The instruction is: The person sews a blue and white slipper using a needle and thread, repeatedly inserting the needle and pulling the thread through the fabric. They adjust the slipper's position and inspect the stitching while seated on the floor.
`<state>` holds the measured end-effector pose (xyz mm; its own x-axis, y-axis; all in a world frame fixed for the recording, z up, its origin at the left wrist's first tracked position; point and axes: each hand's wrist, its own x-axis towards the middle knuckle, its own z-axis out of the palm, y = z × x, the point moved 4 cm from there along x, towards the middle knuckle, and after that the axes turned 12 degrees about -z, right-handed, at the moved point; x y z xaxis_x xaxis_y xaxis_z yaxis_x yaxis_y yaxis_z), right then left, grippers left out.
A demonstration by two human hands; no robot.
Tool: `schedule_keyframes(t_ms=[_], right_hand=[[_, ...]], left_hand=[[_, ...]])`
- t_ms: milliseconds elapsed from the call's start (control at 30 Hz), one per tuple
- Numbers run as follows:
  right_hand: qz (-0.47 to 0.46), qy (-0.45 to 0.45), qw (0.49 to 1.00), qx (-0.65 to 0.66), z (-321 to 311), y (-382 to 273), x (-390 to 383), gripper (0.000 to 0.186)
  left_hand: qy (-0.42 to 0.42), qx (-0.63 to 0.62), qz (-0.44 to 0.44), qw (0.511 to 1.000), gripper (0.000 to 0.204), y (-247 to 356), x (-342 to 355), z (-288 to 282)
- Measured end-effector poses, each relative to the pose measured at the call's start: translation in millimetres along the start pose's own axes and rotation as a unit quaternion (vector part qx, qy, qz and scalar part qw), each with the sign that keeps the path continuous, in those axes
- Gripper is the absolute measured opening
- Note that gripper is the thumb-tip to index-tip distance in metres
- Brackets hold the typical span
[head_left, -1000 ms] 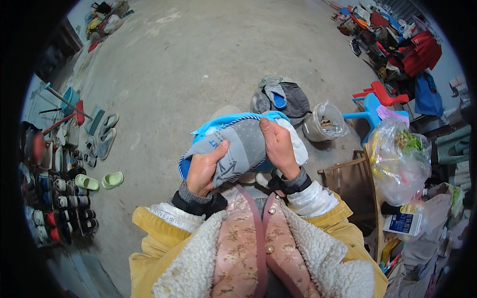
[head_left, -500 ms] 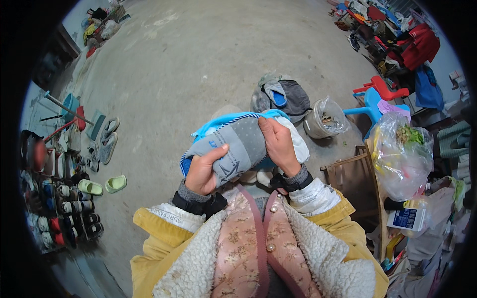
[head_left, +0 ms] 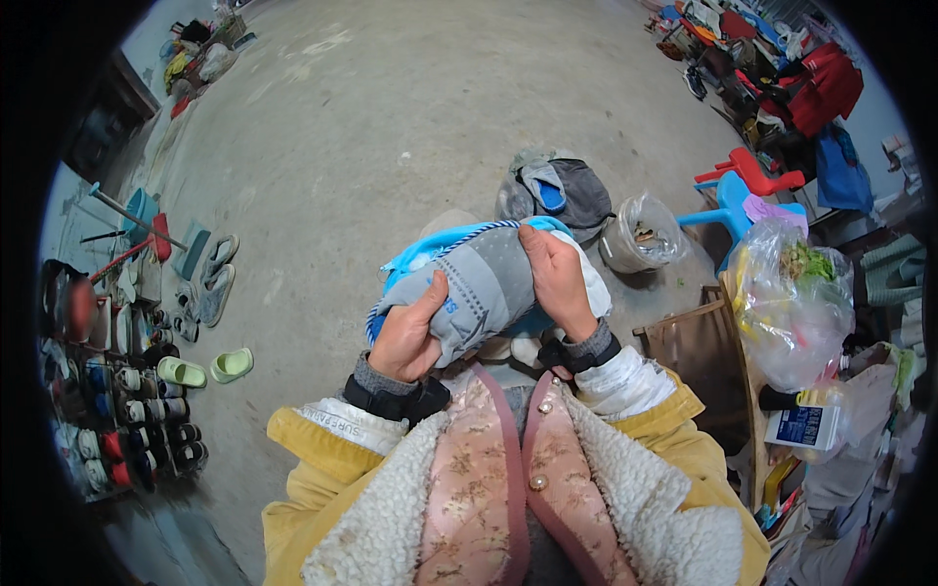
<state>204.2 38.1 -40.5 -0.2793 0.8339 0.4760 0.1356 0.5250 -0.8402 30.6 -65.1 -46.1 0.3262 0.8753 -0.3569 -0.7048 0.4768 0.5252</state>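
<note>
Both my hands hold a grey fabric slipper upper [head_left: 500, 278] over my lap, with a dotted part, blue print and a blue-and-white striped cord edge. My left hand [head_left: 410, 337] grips its near left side, thumb on top and fingers hidden underneath. On the far right end, my right hand [head_left: 565, 288] is closed with its thumb over the cloth. Beneath the upper, light blue cloth [head_left: 427, 248] and white cloth [head_left: 593, 288] show. Beyond lies a grey bag-like bundle [head_left: 582, 193] with a grey and blue piece [head_left: 549, 190] on it.
A lined bucket [head_left: 625, 252] stands right of the bundle. Blue [head_left: 733, 210] and red stools [head_left: 754, 176] are farther right. A wooden bench [head_left: 745, 361] bears a clear plastic bag [head_left: 791, 313]. Green slippers [head_left: 232, 364] and a loaded shoe rack [head_left: 127, 420] are on the left.
The near flap of the upper has bent, hiding some of its print. My left thumb now sits slightly higher. Both hands keep their hold.
</note>
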Motion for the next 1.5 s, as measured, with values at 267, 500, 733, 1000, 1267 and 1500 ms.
schedule_keyframes(t_ms=[267,500,733,1000,1267,1500], right_hand=[[0.026,-0.007,1.0,0.0,5.2,-1.3,0.4,0.049],[0.05,-0.004,0.998,-0.028,-2.9,11.4,-1.5,0.05],[0.192,-0.006,0.975,0.112,-40.1,64.1,1.3,0.051],[0.314,-0.004,0.934,0.17,-40.9,85.2,-13.8,0.052],[0.327,0.002,0.926,0.189,-37.7,93.9,-16.8,0.057],[0.344,-0.014,0.93,0.128,-36.4,93.0,-18.2,0.057]], left_hand=[[0.105,0.125,0.067,0.984,0.036,0.6,9.4,-7.6],[0.074,0.177,0.017,0.981,0.041,3.1,7.9,0.2],[0.004,0.261,0.002,0.965,0.042,8.8,-18.7,22.2],[0.219,0.442,0.092,0.865,0.013,61.1,-49.0,-18.3],[0.183,0.592,0.249,0.744,0.019,38.2,-23.6,-1.1],[0.155,0.529,0.153,0.82,0.027,32.8,9.7,-18.7]])
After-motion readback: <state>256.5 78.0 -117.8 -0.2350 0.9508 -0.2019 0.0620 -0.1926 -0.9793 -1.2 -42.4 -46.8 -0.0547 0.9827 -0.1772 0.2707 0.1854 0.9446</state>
